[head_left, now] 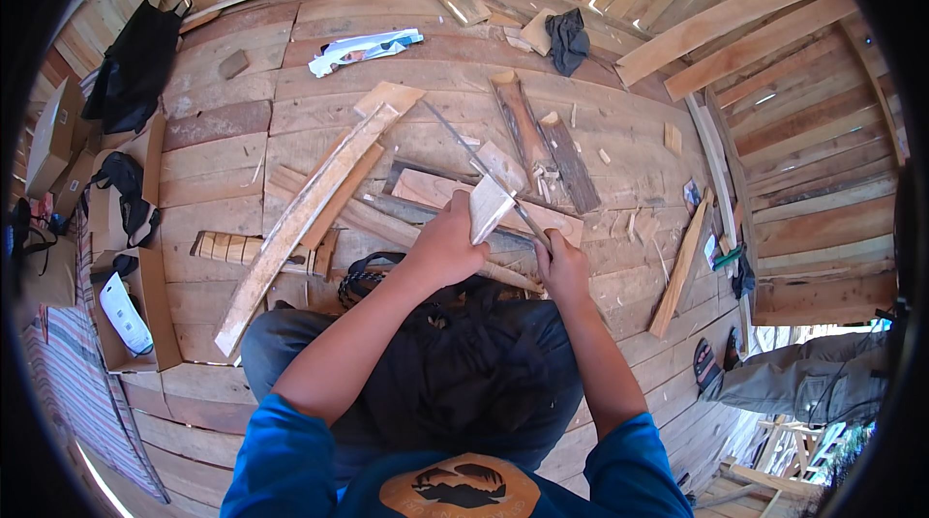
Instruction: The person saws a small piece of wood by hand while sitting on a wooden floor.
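You sit on the plank floor (218,189) with both forearms reaching forward over a dark bundle (464,373) in your lap. Your left grip (447,242) is closed around the lower left side of a pale wood block (491,207), its fingers wrapped behind and its thumb near the bottom edge; the block stands tilted in front of you, just left of your other hand. Your right grip (563,266) is curled firmly round the near end of a long, thin blade (453,133), which slants away from you to the upper left and passes along the block's upper right edge — whether it touches the wood there, you cannot tell. Beneath and beyond your hands lies a reddish board (421,188), with offcuts and shavings scattered around it. To your left, a long pale strip (305,218) lies aslant over other boards, its near end by your knee, and a notched piece of wood (232,249) lies partly under it. Ahead, two bark-edged slabs (571,165) lie side by side; farther off are a crumpled white wrapper (363,51) and a black cloth (568,42). An open cardboard box (164,329) sits at far left — and at far right another person's sandalled foot (708,368) shows.
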`<state>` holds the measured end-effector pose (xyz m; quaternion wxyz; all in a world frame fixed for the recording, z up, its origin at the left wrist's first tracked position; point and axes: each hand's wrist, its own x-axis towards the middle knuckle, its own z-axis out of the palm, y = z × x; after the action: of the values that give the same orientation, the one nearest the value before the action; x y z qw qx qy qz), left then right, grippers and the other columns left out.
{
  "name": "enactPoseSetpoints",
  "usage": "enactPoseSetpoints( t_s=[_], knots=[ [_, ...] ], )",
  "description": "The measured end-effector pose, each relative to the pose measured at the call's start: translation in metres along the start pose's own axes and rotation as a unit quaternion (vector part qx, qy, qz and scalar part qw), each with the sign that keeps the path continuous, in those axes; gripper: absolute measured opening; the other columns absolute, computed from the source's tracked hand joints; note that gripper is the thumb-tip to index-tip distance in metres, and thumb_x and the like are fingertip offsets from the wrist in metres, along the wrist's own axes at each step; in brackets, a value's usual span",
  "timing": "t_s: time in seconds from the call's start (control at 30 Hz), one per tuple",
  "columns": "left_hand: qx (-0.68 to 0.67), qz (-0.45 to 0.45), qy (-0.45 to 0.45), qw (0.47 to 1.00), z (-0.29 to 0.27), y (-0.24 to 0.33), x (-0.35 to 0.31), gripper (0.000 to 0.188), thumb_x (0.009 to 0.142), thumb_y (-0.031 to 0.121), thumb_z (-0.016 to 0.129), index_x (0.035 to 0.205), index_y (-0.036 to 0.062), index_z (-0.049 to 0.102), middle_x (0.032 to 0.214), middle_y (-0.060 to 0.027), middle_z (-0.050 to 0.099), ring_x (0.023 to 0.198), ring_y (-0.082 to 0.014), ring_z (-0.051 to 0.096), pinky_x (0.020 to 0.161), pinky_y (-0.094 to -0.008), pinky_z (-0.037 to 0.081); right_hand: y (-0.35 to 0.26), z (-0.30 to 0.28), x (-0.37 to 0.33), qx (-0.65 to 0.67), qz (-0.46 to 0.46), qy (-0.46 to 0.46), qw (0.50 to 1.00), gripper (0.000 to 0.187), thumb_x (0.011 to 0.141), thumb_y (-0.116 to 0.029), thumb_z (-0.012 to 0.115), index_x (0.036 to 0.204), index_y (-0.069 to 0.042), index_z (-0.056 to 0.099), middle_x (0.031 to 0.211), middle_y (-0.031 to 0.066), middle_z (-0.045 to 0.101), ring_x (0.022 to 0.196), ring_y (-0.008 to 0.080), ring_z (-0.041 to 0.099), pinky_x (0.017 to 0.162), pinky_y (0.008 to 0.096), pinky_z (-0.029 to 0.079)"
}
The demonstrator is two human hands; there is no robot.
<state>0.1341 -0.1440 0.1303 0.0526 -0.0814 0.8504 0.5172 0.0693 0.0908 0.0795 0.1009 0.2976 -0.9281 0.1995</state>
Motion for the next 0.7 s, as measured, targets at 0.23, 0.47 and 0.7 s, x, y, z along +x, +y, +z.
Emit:
enactPoseSetpoints(
  t_s=[0.23, 0.47, 0.7],
  knots=[
    [0.049, -0.022, -0.002, 0.999, -0.008, 0.04, -0.031, 0.054, 0.077, 0.018, 0.064, 0.114, -0.0093, 0.035, 0.109, -0.0365, 0.053, 0.098, -0.051, 0.057, 0.085, -0.0518, 0.047, -0.002, -0.004, -0.001, 0.079, 0.028, -0.008, 0.996, 0.02, 0.085, -0.019, 0.072, 0.089, -0.004, 0.059, 0.072, 0.0164, 0.065, 0.062, 0.0336, 0.065, 0.056, 0.0417, 0.051],
    [0.072, -0.008, 0.004, 0.997, -0.008, 0.043, -0.04, 0.058, 0.077, 0.022, 0.066, 0.116, -0.0096, 0.036, 0.111, -0.0325, 0.053, 0.097, -0.0476, 0.06, 0.085, -0.0499, 0.05, 0.001, -0.001, -0.002, 0.093, 0.02, -0.001, 0.995, 0.021, 0.084, -0.018, 0.074, 0.089, -0.003, 0.06, 0.068, 0.0179, 0.065, 0.059, 0.0326, 0.065, 0.052, 0.0398, 0.05],
    [0.043, 0.051, 0.033, 0.997, -0.004, 0.035, -0.035, 0.058, 0.077, 0.019, 0.064, 0.119, -0.0102, 0.036, 0.113, -0.034, 0.052, 0.106, -0.0488, 0.054, 0.089, -0.05, 0.045, 0.004, -0.002, -0.003, 0.104, 0.003, 0.039, 0.994, 0.019, 0.086, -0.016, 0.072, 0.091, -0.002, 0.06, 0.067, 0.0165, 0.064, 0.056, 0.0312, 0.064, 0.051, 0.0374, 0.049]
  ],
)
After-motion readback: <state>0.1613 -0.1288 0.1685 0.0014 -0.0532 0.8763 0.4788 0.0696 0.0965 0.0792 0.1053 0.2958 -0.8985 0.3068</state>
